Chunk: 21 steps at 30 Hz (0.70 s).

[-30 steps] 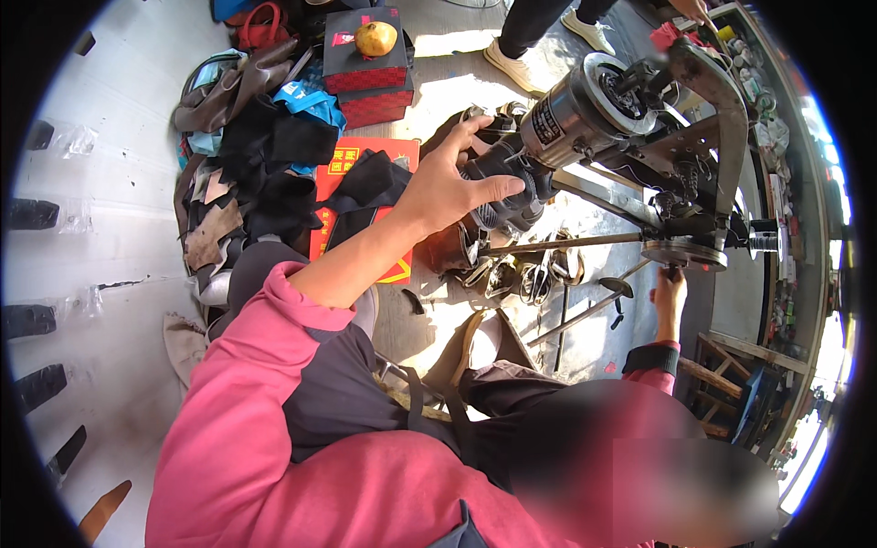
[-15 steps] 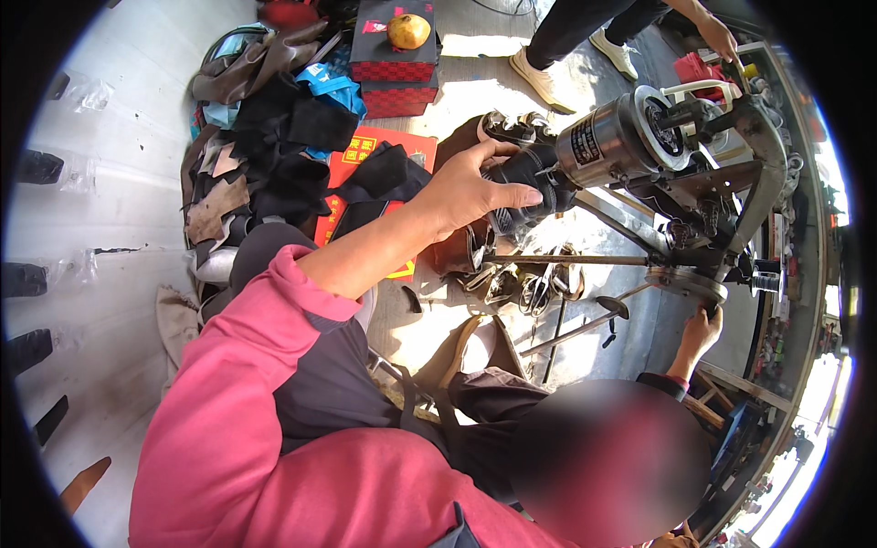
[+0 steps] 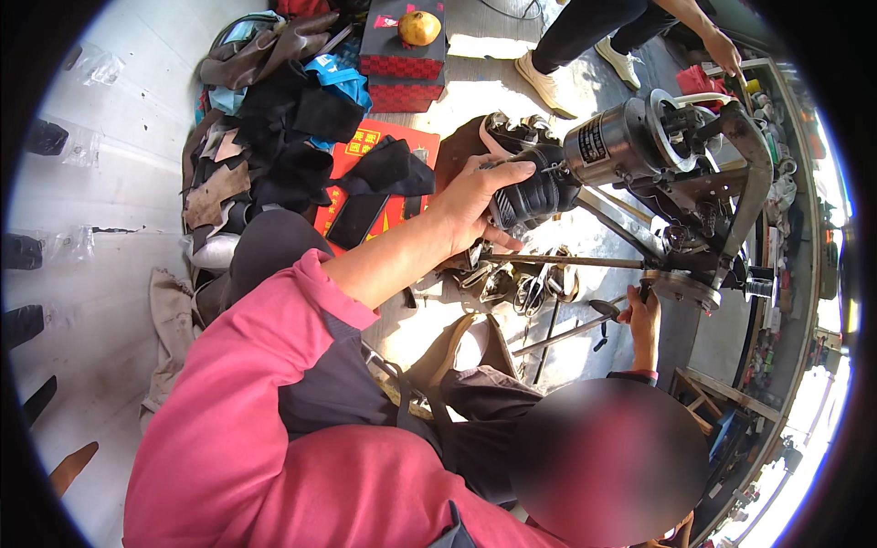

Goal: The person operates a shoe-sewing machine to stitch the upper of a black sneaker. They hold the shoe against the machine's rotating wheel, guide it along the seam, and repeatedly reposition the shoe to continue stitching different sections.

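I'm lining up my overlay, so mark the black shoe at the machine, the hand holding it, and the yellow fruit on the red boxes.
black shoe [image 3: 530, 196], head view, on its ribbed side.
left hand [image 3: 475, 201], head view, on the back of the hand.
yellow fruit [image 3: 419, 28], head view, on its rounded top.

Concrete floor [image 3: 119, 183]: leather scrap pile [image 3: 265, 137], red printed sheet [image 3: 365, 155], stacked red boxes [image 3: 402, 59], scattered metal tools [image 3: 521, 283].

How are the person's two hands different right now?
The left hand is raised and wraps around a black shoe pressed against the machine. The right hand is lower, gripping a thin handle under the machine. The left arm wears a pink sleeve; little of the right arm shows. Both hands are bare and closed on something.
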Tool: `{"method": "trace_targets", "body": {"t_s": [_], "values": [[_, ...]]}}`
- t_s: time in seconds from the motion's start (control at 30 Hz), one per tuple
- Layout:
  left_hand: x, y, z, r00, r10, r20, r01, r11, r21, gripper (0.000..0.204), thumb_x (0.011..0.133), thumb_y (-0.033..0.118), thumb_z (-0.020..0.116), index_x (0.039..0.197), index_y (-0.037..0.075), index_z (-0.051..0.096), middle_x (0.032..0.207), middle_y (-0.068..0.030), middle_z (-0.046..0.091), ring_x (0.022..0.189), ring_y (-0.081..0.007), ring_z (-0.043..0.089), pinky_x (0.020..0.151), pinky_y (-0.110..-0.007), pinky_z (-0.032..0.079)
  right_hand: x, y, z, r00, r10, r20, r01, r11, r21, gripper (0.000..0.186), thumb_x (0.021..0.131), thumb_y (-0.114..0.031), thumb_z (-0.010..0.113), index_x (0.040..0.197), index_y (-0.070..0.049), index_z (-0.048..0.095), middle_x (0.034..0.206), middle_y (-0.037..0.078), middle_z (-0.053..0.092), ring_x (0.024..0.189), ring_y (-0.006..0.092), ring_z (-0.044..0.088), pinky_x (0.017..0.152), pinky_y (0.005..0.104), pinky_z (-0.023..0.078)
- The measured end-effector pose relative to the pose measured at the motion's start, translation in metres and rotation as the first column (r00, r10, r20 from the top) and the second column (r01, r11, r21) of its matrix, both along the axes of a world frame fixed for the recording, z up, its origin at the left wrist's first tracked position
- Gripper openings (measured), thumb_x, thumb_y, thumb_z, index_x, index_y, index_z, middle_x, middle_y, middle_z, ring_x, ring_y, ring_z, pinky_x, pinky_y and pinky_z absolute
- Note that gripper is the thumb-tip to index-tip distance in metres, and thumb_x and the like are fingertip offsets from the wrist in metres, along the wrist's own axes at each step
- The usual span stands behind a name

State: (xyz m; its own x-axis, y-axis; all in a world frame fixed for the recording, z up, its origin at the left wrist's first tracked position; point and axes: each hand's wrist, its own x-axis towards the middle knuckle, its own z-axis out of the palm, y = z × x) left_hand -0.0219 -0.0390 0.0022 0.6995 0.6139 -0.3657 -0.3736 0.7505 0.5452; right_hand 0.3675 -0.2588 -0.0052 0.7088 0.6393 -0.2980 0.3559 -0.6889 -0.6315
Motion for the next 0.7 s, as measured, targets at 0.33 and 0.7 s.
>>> {"method": "trace_targets", "body": {"t_s": [0.33, 0.7], "values": [[-0.001, -0.006, 0.008, 0.984, 0.106, -0.144, -0.105, 0.994, 0.013, 0.052, 0.092, 0.041, 0.08, 0.127, 0.009, 0.059, 0.117, -0.0103, 0.07, 0.105, -0.0241, 0.072, 0.074, -0.055, 0.064, 0.078, -0.032, 0.064, 0.812, -0.26, 0.522, 0.057, 0.926, 0.372, 0.016, 0.098, -0.015, 0.069, 0.11, -0.006, 0.071, 0.083, 0.003, 0.068, 0.061, 0.0103, 0.057, 0.052, 0.0275, 0.044], [0.006, -0.003, 0.002, 0.976, 0.158, -0.152, -0.161, 0.987, -0.008, 0.067, 0.09, 0.045, 0.083, 0.137, 0.015, 0.045, 0.119, -0.0086, 0.066, 0.094, -0.0217, 0.073, 0.061, -0.047, 0.06, -0.006, 0.0, 0.048, 0.997, 0.04, 0.059, -0.051, 0.981, 0.189, 0.018, 0.102, -0.022, 0.069, 0.1, -0.004, 0.068, 0.074, 0.001, 0.063, 0.054, 0.0102, 0.056, 0.05, 0.0271, 0.043]]}}
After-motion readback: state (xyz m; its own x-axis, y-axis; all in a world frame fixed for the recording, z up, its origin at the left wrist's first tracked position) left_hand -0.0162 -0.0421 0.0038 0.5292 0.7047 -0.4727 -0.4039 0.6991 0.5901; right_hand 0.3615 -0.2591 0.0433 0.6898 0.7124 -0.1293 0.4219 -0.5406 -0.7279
